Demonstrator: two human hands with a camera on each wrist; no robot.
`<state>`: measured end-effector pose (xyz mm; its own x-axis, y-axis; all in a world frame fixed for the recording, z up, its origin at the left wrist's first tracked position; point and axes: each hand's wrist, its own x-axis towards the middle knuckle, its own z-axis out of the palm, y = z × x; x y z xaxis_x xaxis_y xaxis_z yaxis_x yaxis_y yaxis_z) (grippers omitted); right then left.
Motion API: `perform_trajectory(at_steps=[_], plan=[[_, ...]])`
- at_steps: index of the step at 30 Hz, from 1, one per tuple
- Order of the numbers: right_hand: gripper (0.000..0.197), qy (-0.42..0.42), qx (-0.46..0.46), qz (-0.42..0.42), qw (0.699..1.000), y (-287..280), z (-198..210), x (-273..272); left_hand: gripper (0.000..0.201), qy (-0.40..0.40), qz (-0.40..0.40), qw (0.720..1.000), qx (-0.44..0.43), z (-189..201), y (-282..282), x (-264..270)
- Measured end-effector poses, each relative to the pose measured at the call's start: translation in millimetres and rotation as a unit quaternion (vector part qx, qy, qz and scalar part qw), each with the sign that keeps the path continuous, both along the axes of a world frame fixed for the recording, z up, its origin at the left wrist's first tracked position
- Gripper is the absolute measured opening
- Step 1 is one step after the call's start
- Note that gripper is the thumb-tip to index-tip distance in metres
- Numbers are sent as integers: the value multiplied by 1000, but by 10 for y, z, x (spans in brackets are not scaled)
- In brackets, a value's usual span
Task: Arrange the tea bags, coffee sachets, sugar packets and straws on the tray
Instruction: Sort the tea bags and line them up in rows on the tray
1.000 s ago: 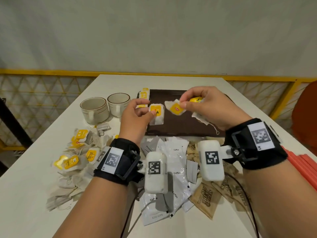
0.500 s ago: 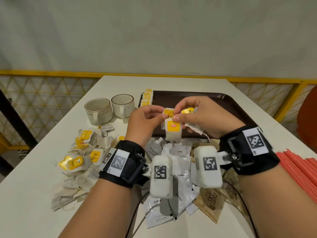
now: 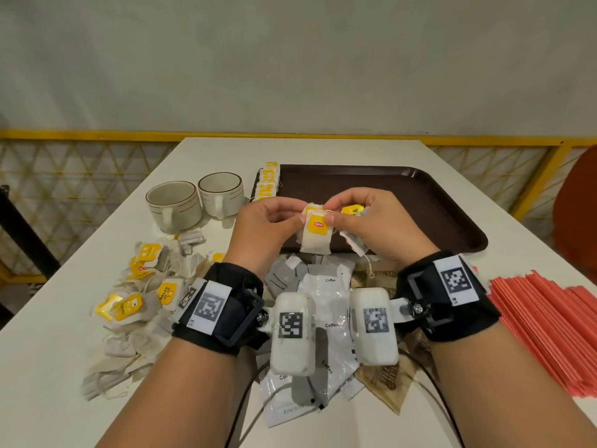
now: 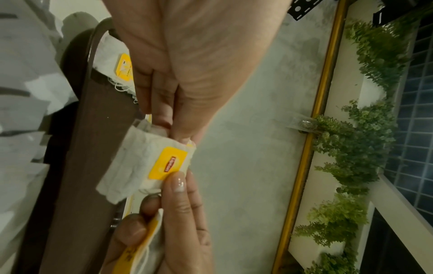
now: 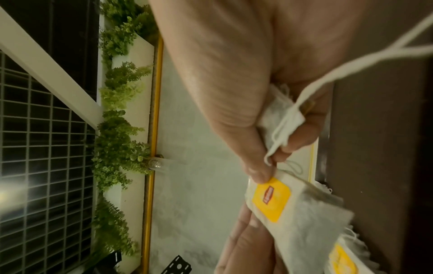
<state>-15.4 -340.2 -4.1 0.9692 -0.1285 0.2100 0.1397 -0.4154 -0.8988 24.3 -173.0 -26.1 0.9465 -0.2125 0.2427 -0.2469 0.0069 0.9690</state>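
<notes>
Tea bag (image 3: 316, 236): off-white paper pouch, yellow tag with red logo near its top. Hangs upright, long axis vertical, tag end up, above the near edge of the brown tray (image 3: 452, 202). Left hand (image 3: 268, 221) and right hand (image 3: 374, 221) each pinch a top corner; the right hand also grips a second tea bag (image 3: 353, 210).

We record the tray (image 3: 420, 202) at the table's (image 3: 290, 150) far centre, a row of tea bags (image 3: 267, 185) along its left edge. Two cups (image 3: 193, 202) stand left of it. Nearer: loose tea bags (image 3: 135, 295) left, coffee sachets (image 3: 326, 305) centre, straws (image 3: 549, 324) right.
</notes>
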Motion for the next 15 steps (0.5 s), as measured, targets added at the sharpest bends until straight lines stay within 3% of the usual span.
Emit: perform_trajectory(at_steps=[5,9,13,15], plan=[[13,-1,38,5,999,7,13,-22,17,8,10,1000,-15,2,12,-9],[16,55,184,143,971,-14,57,-98,18,18,45,998,-31,-4,34,16],[8,64,51,170,982,-30,27,-98,21,17,47,998,-34,0,35,12],[4,72,73,180,978,7,4,-92,19,15,42,999,-26,5,30,4]])
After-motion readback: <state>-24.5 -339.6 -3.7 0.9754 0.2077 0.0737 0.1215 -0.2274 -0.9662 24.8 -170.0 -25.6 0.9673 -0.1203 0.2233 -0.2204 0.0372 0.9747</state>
